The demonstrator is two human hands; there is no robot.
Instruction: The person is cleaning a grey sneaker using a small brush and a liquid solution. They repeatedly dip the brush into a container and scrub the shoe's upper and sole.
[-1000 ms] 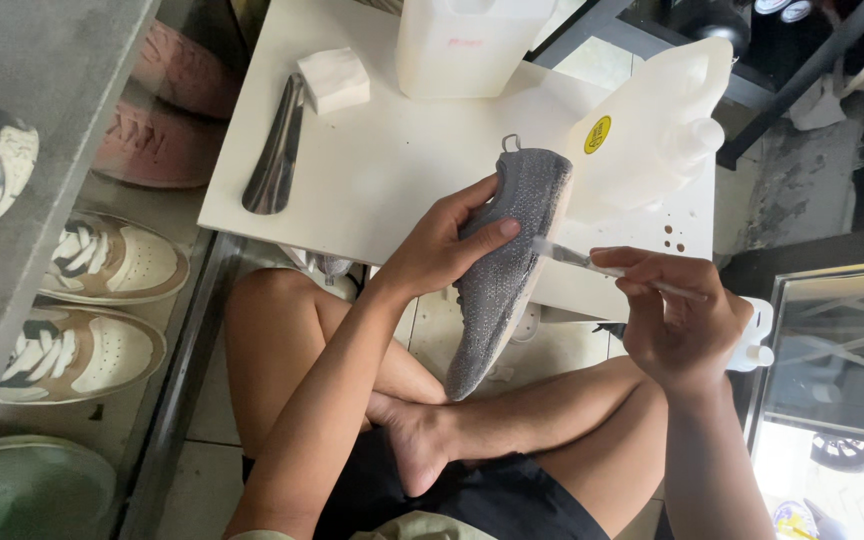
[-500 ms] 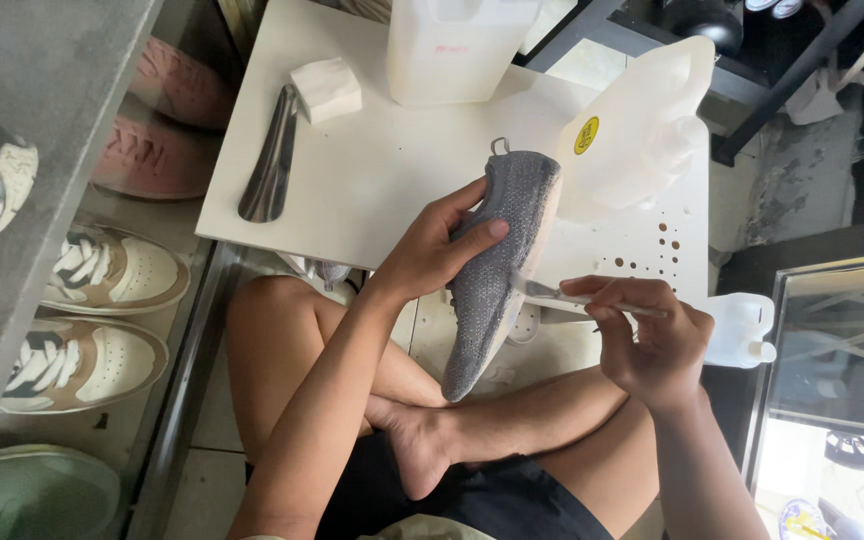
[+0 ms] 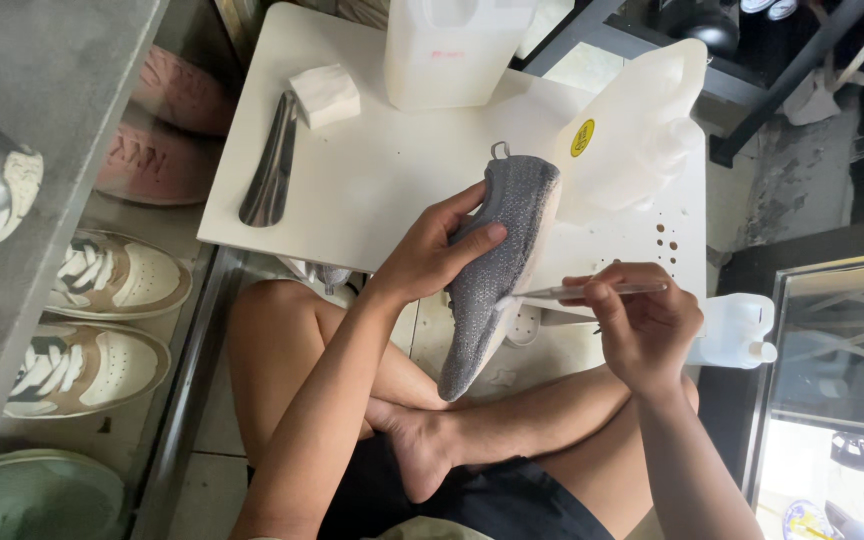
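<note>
grey knit shoe [image 3: 497,270] clamped in left hand [image 3: 430,262]; right hand [image 3: 642,322] fingers pinch thin tool [image 3: 592,291], best kept lightly along the sole edge.

Bare white board [image 3: 382,170] lies open between shoehorn [image 3: 270,165] and tilted jug [image 3: 642,130]; tall jug [image 3: 457,50] blocks the back.

On the table [image 3: 382,180], a shoehorn [image 3: 270,165] lies along the left edge with a folded cloth [image 3: 324,95] beside it. Two jugs [image 3: 452,50] stand at the far edge. Sneakers [image 3: 102,280] sit on the floor left of the table.
</note>
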